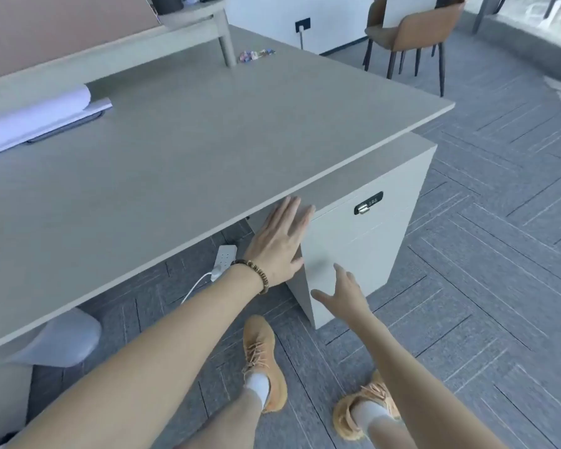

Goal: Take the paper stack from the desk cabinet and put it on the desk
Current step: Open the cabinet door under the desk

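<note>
A white desk cabinet (366,241) stands under the right end of the grey desk (188,150), its front closed, with a black combination lock (368,203) near the top. My left hand (280,239), with a beaded bracelet on the wrist, lies flat with spread fingers against the cabinet's left front corner, just below the desk edge. My right hand (344,291) hovers open near the cabinet's lower front, fingers apart, holding nothing. No paper stack from inside the cabinet shows. White sheets (36,118) lie on the desk at the far left.
A white power strip (224,257) with a cable lies on the carpet under the desk. A grey bin or seat (62,338) sits below the desk at left. A brown chair (408,34) stands at the back right. My feet in tan shoes (263,354) are on the floor.
</note>
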A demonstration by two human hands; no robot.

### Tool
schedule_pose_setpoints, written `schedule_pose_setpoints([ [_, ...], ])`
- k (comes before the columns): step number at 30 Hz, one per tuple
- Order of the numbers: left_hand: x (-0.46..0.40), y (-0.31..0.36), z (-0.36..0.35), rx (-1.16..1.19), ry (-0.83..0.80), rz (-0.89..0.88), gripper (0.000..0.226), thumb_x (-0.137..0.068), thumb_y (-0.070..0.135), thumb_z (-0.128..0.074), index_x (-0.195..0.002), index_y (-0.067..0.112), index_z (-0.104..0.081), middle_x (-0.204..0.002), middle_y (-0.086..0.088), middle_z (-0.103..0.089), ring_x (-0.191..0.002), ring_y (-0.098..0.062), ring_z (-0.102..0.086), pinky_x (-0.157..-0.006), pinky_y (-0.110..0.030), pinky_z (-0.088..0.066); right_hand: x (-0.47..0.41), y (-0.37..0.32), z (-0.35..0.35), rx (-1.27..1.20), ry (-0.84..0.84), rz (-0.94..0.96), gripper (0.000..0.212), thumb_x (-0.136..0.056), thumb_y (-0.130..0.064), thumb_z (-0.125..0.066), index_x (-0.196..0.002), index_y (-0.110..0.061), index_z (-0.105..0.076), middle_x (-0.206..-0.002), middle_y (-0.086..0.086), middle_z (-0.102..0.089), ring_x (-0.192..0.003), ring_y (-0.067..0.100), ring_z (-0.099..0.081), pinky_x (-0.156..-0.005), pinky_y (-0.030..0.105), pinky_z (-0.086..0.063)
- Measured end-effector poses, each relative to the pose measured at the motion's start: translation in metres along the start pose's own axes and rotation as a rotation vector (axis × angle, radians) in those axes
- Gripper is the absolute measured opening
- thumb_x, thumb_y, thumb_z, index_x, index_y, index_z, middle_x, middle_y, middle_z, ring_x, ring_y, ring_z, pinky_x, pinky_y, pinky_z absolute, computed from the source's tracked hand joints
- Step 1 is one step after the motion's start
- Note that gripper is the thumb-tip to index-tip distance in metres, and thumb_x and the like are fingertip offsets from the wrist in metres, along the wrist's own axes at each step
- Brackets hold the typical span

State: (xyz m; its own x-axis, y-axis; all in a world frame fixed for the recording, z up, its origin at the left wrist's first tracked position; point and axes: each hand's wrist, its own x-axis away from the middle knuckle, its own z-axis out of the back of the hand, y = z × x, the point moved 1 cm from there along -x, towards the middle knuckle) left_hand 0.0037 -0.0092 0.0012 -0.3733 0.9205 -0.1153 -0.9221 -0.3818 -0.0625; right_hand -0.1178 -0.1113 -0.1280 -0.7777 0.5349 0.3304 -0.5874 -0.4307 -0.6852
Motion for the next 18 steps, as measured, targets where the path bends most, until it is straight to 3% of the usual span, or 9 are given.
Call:
schedule_pose_setpoints([
  [4, -0.018, -0.008, -0.013, 0.009, 0.065, -0.046, 0.096, -0.084, 0.028, -0.071, -0.158, 0.011, -0.012, -0.166, -0.019, -0.009, -0.154, -0.033, -0.004, -0.124, -0.037, 0.0, -0.019, -0.003, -0.026, -0.22, 0.172, 0.01, 0.108, -0.087, -0.037, -0.073, -0.161, -0.01, 0.0, -0.169, 0.011, -0.007, -0.153, 0.029, -0.025, -0.116, 0.041, -0.035],
  [7, -0.023, -0.01, -0.028, 0.058, 0.165, -0.04, 0.096, -0.076, 0.015, -0.078, -0.155, 0.01, -0.024, -0.163, -0.017, -0.021, -0.153, -0.031, -0.014, -0.125, -0.04, -0.009, -0.041, -0.006, -0.044, -0.351, 0.303, -0.024, 0.122, -0.079, -0.037, -0.08, -0.161, -0.011, 0.005, -0.17, 0.008, 0.004, -0.155, 0.026, -0.015, -0.123, 0.04, -0.025],
  [10, -0.025, -0.01, -0.038, 0.094, 0.231, -0.026, 0.099, -0.07, 0.01, -0.084, -0.153, 0.008, -0.029, -0.161, -0.017, -0.027, -0.151, -0.031, -0.02, -0.123, -0.048, -0.019, -0.056, -0.01, -0.057, -0.399, 0.429, -0.084, 0.127, -0.073, -0.046, -0.081, -0.16, -0.013, 0.005, -0.17, 0.008, 0.004, -0.157, 0.023, -0.006, -0.124, 0.033, -0.012],
  [13, -0.027, -0.012, -0.041, 0.087, 0.243, -0.026, 0.102, -0.068, 0.011, -0.086, -0.153, 0.009, -0.029, -0.161, -0.016, -0.028, -0.151, -0.031, -0.02, -0.123, -0.05, -0.02, -0.064, -0.011, -0.063, -0.382, 0.494, -0.115, 0.125, -0.072, -0.052, -0.079, -0.159, -0.018, 0.004, -0.169, 0.01, 0.0, -0.157, 0.025, -0.006, -0.126, 0.039, -0.015],
  [18, -0.025, -0.004, -0.036, 0.09, 0.223, 0.016, 0.101, -0.068, 0.009, -0.086, -0.152, 0.007, -0.03, -0.16, -0.017, -0.03, -0.15, -0.034, -0.022, -0.119, -0.053, -0.027, -0.059, -0.003, -0.057, -0.25, 0.483, -0.137, 0.126, -0.068, -0.053, -0.077, -0.158, -0.025, 0.005, -0.169, 0.008, -0.003, -0.154, 0.025, -0.012, -0.123, 0.036, -0.015],
])
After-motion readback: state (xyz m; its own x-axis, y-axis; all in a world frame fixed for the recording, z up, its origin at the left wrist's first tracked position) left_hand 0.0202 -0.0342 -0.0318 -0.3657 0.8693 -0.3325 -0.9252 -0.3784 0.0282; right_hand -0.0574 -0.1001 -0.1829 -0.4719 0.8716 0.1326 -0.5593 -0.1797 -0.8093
